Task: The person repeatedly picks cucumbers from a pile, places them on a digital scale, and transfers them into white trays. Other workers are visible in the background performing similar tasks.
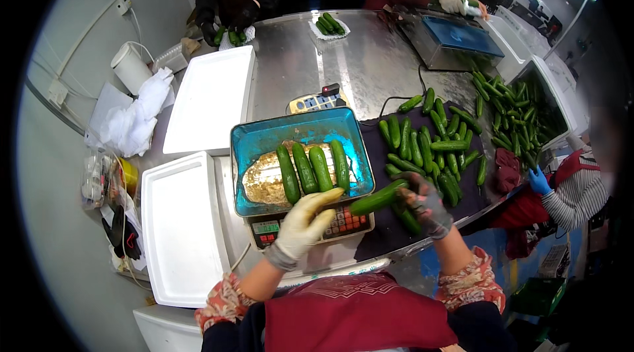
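My right hand (pixel 426 207), in a dark grey glove, grips a green cucumber (pixel 378 199) by its right end, just off the near right corner of a blue scale tray (pixel 251 133). Several cucumbers lie side by side in that tray, among them one cucumber (pixel 287 174) at the left of the row. My left hand (pixel 305 223), in a pale glove, hovers by the tray's near rim with fingers stretched out and holds nothing. Under the tray is a scale with a keypad and lit display (pixel 267 228). A loose pile of cucumbers (pixel 426 144) covers a dark cloth (pixel 389 246) to the right.
White foam boxes (pixel 181 226) line the left side. A crate of cucumbers (pixel 564 111) stands at the far right beside a person's blue-gloved hand (pixel 539 181). Across the metal table, two people work near a wrapping machine (pixel 456 38) and a packed tray of cucumbers (pixel 330 25).
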`<action>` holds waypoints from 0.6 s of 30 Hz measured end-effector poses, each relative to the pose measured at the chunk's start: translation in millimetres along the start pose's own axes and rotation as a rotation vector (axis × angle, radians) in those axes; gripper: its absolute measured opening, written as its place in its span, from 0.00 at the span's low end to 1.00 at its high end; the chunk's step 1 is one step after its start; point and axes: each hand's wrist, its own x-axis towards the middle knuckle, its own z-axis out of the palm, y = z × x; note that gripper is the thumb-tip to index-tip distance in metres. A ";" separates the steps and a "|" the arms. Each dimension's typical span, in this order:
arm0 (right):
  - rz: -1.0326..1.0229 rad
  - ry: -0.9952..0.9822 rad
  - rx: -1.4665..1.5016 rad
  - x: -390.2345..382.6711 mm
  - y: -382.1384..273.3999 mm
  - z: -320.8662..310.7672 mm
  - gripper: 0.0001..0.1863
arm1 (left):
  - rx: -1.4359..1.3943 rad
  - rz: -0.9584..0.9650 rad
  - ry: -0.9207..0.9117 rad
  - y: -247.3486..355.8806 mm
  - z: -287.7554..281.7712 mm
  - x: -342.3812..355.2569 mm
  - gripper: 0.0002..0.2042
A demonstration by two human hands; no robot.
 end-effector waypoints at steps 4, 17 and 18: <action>0.162 -0.071 -0.299 -9.4 -4.4 62.6 0.24 | 0.597 0.054 -0.160 21.4 42.3 17.5 0.34; -0.032 -0.231 -0.425 2.1 16.9 70.1 0.18 | -0.061 -0.463 -0.320 -19.0 17.8 -27.5 0.21; -0.153 -0.331 -0.547 1.5 27.6 73.5 0.18 | -0.314 -0.622 -0.426 -6.0 17.5 -16.9 0.19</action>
